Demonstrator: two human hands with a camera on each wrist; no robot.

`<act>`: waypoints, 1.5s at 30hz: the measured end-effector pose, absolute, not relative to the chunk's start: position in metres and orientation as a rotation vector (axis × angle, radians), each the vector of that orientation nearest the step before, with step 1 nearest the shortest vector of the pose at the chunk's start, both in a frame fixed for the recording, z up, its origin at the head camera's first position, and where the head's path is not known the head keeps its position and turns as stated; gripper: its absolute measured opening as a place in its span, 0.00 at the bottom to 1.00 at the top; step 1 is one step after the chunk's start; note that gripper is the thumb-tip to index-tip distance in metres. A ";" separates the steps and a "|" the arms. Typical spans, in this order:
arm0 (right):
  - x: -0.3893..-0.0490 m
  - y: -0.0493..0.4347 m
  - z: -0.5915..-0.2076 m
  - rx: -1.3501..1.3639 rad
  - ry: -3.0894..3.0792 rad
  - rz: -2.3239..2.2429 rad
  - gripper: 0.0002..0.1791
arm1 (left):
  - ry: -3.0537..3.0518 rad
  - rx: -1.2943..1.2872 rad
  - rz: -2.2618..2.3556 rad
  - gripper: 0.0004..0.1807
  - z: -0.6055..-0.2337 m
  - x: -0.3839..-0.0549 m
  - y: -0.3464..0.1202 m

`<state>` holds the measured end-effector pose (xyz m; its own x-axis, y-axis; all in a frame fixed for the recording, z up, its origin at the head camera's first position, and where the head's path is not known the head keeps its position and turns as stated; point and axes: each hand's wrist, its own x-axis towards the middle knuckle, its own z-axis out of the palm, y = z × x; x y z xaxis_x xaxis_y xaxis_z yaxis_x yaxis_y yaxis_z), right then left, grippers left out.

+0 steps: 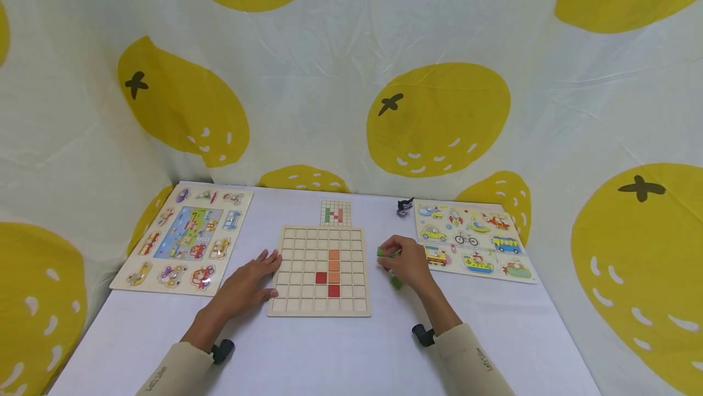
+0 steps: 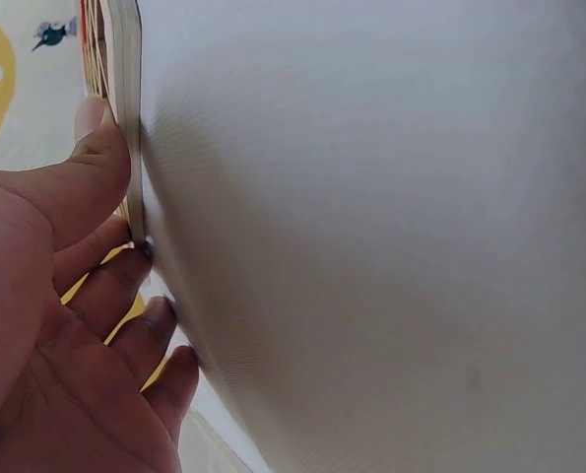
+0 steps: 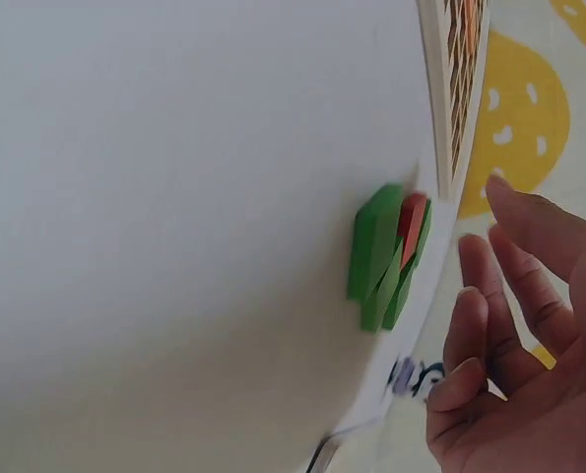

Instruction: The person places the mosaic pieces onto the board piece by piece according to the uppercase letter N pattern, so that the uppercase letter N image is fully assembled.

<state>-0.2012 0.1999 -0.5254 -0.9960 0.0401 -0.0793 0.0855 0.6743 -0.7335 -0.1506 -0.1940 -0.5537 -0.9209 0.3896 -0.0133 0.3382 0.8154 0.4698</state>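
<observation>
A wooden grid board (image 1: 296,306) lies in the middle of the table, holding two red tiles (image 1: 334,291) and a column of orange tiles (image 1: 334,266). My left hand (image 1: 249,286) touches the board's left side with spread fingers; in the left wrist view its thumb (image 2: 103,163) lies against the board edge. On the right, my right hand (image 1: 405,263) hovers over a small cluster of green tiles (image 1: 396,282). The right wrist view shows loosely bent fingers with nothing between them, apart from the green tiles (image 3: 376,241) and a red tile (image 3: 411,229) among them.
Behind the board lies a small pattern card (image 1: 324,223) with green and red squares. A vehicle puzzle (image 1: 159,280) stands at the left, another puzzle board (image 1: 464,225) at the right. A small dark figure (image 1: 405,206) sits near the back edge, before a lemon-print curtain (image 1: 307,109).
</observation>
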 end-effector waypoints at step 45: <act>-0.190 0.179 -0.533 0.043 2.858 -1.176 0.12 | 2.884 0.551 0.719 0.48 -0.555 -0.151 -0.193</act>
<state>-0.1902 0.1794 -0.5332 -0.9983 0.0065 -0.0580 0.0454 0.7101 -0.7027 -0.1506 -0.1935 -0.5553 -0.9268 0.3745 -0.0264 0.3183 0.8211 0.4738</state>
